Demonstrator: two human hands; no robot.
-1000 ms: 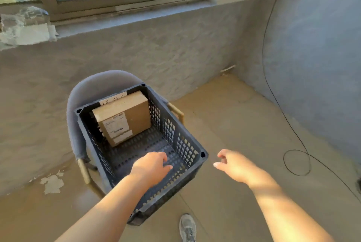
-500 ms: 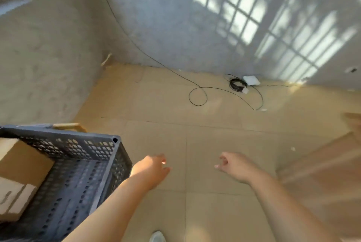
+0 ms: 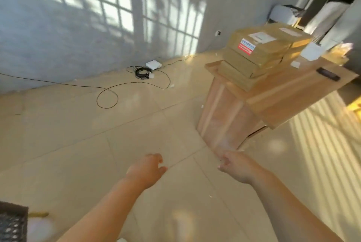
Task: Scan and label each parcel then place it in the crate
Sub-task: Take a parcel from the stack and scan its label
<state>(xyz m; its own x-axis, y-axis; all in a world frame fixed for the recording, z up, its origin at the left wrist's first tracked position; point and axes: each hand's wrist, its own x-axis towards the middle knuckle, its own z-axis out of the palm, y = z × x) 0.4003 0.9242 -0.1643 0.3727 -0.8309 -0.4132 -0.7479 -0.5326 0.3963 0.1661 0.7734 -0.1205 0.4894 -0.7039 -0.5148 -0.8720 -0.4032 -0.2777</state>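
So both hands are empty right now. The left hand point(image 3: 145, 171) hangs over bare floor at about 6 o'clock in the view, fingers loosely curled and not holding anything. The right hand point(image 3: 237, 167) is at roughly 5 o'clock, also loose and half open, gripping nothing. My read is that the step in hand is going for the next parcel.

The parcels point(image 3: 257, 54) sit in a stack up at 2 o'clock on the near end of a wooden table point(image 3: 289, 93), well apart from both hands. They're flat tan cardboard boxes, the upper ones stepped back a little from the lower ones. The top one has a white shipping label plus a red and blue sticker on its near corner. Print is too blurry to read.

If I were doing this, I'd take only the top box, one hand on each long edge, and lift it straight up so the ones under it don't slide off the table end. Keep the labelled face up so it's ready to scan.

A dark slim thing point(image 3: 328, 74) lies on the table at 3 o'clock, maybe the scanner, can't tell for sure. The crate point(image 3: 11, 222) only shows a corner at 8 o'clock, so it's a turn back afterwards. Mind the loose black cable point(image 3: 107, 98) on the floor at 10 o'clock.
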